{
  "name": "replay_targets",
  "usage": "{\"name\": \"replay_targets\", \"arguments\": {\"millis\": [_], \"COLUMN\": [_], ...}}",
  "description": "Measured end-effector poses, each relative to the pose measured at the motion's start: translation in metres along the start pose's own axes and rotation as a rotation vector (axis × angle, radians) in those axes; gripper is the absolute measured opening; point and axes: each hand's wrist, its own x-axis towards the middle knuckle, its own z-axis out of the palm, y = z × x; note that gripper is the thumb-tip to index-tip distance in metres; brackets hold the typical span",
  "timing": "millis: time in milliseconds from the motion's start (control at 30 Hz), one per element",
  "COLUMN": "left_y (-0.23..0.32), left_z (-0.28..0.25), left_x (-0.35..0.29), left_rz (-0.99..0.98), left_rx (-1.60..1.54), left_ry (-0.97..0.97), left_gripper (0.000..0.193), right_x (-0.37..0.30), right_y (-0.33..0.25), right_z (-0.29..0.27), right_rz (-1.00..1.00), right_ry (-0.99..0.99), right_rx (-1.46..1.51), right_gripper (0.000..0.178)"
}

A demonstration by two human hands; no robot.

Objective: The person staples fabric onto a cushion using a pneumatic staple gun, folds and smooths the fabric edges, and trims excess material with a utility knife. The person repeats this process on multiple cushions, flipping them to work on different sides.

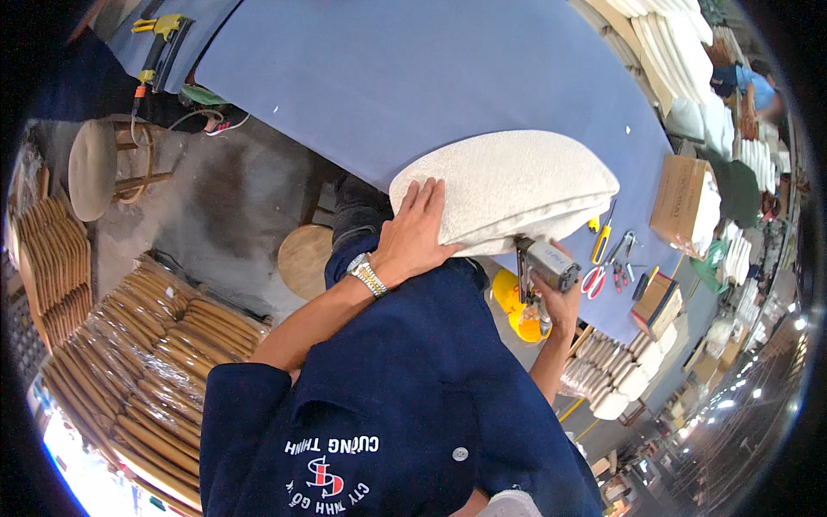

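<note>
Head view: rounded cream cushion

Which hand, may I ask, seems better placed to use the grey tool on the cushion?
Probably the right hand: it holds the grey tool at the edge of the cushion; the left hand lies on top.

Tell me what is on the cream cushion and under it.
On the cream cushion rests the left hand. The blue table shows beyond its far edge; whatever is directly underneath is covered.
</note>
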Motion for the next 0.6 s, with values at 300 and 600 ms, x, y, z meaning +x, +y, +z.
{"name": "replay_targets", "arguments": {"millis": [300,600], "left_y": [-0.025,-0.125], "left_z": [-0.043,-0.127], "left_x": [0.032,0.130], "left_rz": [-0.019,-0.316], "left_rx": [-0.183,0.133], "left_ry": [0.114,0.348], "left_gripper": [0.073,0.046], "right_x": [-0.032,0.004], "right_y": [-0.029,-0.103], "right_z": [-0.026,-0.028], "right_rz": [-0.318,-0.506], "right_ry": [0.309,0.704], "right_rx": [0.679,0.522], "right_gripper": [0.077,0.051]}}
